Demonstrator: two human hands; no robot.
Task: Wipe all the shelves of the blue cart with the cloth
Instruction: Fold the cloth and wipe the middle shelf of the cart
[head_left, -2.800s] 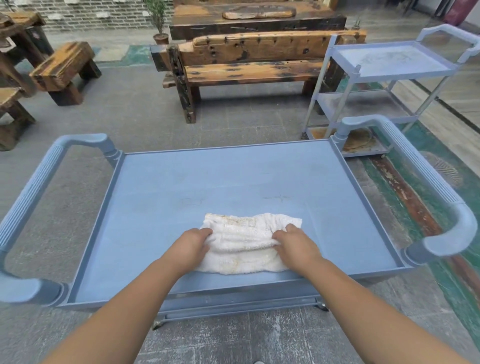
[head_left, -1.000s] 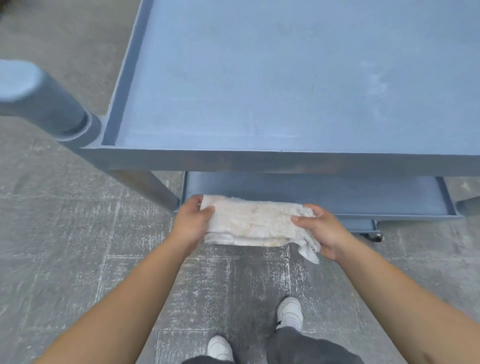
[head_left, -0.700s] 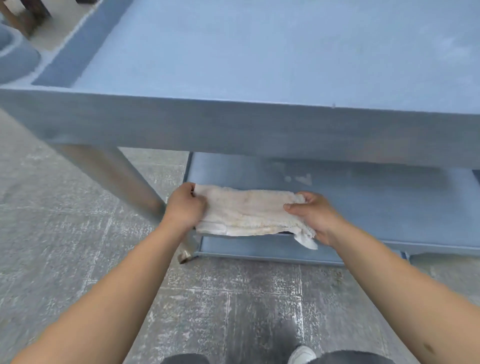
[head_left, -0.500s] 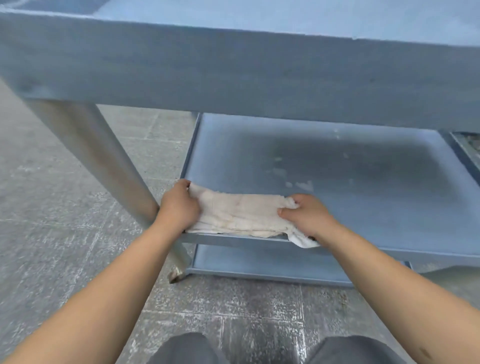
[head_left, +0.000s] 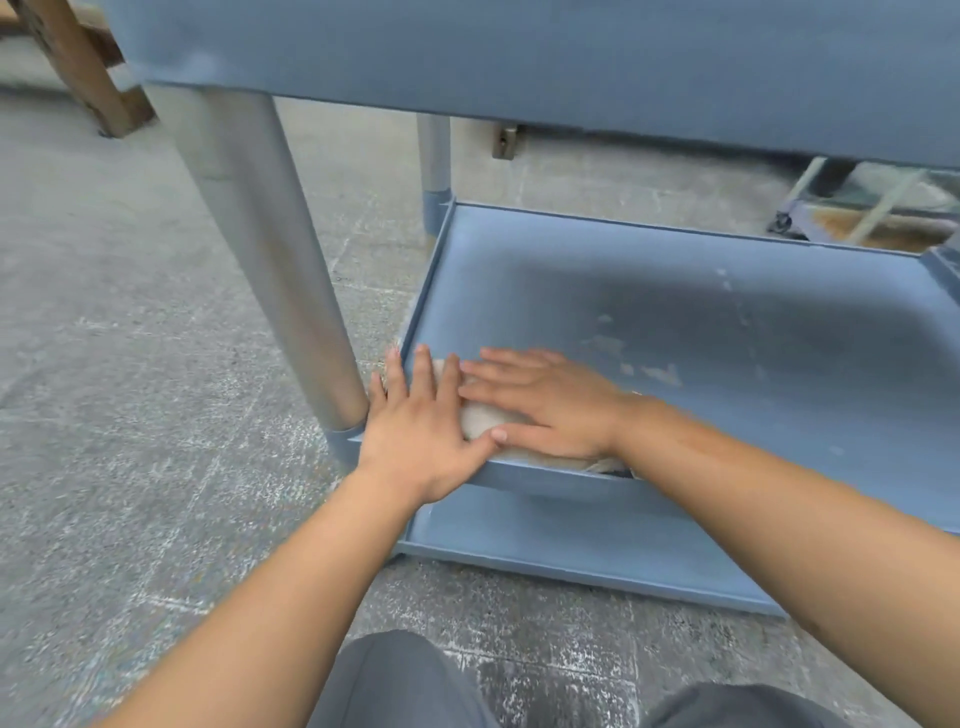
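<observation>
While I crouch at the cart, head view: both of my hands lie flat on the cloth at the near left corner of the middle shelf.
Step in hand: I judge this to be the start of wiping the middle shelf (head_left: 727, 332); the bottom shelf (head_left: 571, 545) below it looks not yet done.
Left hand (head_left: 415, 421): fingers spread and open, palm down over the left end of the cloth (head_left: 480, 418), right beside the metal leg (head_left: 270, 249), gripping nothing.
Right hand (head_left: 540, 402): also flat and open, fingers pointing left, overlapping my left fingers and pressing the cloth down.
Cloth: almost hidden beneath my palms; only a pale strip shows between them and along the near rim of the shelf.
Shelf surface: pale scuffs and specks sit to the right of my hands, further in.
Next move: I think it calls for sliding the cloth rightward and toward the back under steady pressure, covering those marks and the corners, with my head kept low beneath the top shelf (head_left: 571, 67).
Change from earlier frames: half a second ago my hands pinched the two ends of the stretched cloth at the shelf rim; now they have come together and flattened on it. Nearly three seconds ago the cloth was on the top shelf.
</observation>
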